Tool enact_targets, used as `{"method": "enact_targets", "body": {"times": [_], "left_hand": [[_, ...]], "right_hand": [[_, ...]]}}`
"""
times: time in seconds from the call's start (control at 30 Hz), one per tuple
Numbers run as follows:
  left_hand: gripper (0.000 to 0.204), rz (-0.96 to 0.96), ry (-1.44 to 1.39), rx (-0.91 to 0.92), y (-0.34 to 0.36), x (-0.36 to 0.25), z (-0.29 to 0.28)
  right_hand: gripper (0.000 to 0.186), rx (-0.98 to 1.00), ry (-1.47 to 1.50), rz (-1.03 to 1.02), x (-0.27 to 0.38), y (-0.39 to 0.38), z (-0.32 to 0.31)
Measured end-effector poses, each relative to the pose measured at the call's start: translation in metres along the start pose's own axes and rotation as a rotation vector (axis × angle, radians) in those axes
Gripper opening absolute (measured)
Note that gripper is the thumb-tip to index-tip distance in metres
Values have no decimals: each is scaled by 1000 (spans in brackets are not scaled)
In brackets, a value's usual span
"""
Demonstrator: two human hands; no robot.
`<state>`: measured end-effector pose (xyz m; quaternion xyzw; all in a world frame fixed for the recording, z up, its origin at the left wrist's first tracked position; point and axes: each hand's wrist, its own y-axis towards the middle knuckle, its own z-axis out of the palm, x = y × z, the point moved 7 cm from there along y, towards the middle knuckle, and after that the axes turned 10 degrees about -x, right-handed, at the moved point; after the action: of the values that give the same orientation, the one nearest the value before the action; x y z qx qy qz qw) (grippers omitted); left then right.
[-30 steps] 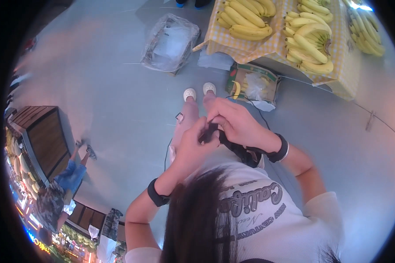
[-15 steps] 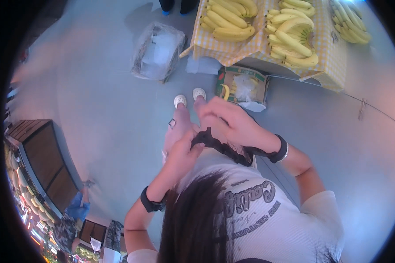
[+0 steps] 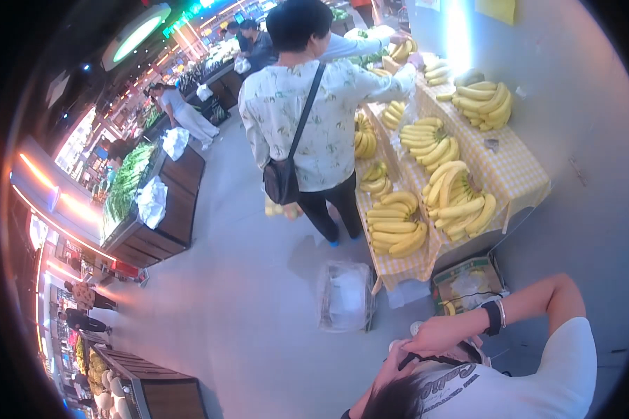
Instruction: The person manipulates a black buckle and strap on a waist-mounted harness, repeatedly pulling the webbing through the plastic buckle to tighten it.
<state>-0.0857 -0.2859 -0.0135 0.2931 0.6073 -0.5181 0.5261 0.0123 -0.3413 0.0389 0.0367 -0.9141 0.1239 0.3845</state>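
Note:
My left hand (image 3: 390, 364) is at my waist, fingers closed around the end of a black strap (image 3: 407, 359). Just above it my right hand (image 3: 428, 336) is curled, its back toward me. The two hands meet, and the right fingertips are hidden, so what they grip does not show. From the left hand the strap runs right, beneath the right wrist and across the front of my white shirt (image 3: 503, 387). My right wrist wears a black band (image 3: 494, 318).
A table with a checked cloth (image 3: 510, 167) bears several banana bunches (image 3: 461, 199). An open carton (image 3: 500, 269) and a plastic-lined crate (image 3: 346, 297) stand on the floor before it. A person in a patterned shirt (image 3: 297, 126) reaches over the table. Produce stands (image 3: 164, 209) line the left.
My view has lifted from my body to the shop, bringing the person at the banana table into sight. My hands have drawn together at the strap.

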Motion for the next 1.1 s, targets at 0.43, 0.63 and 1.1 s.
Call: {"method": "enact_targets", "body": {"times": [0.43,0.63,1.1], "left_hand": [[29,-346,385,104,-53,12,-12],[33,-212,97,-138,-50,55,-13],[10,-272,10,-260,-36,45,-10]], "right_hand": [[16,-609,-316,-188,13,-36,7],[21,-509,-266,-131,9,-24,14],[14,-322,-269,-435,5,14,21]]}}
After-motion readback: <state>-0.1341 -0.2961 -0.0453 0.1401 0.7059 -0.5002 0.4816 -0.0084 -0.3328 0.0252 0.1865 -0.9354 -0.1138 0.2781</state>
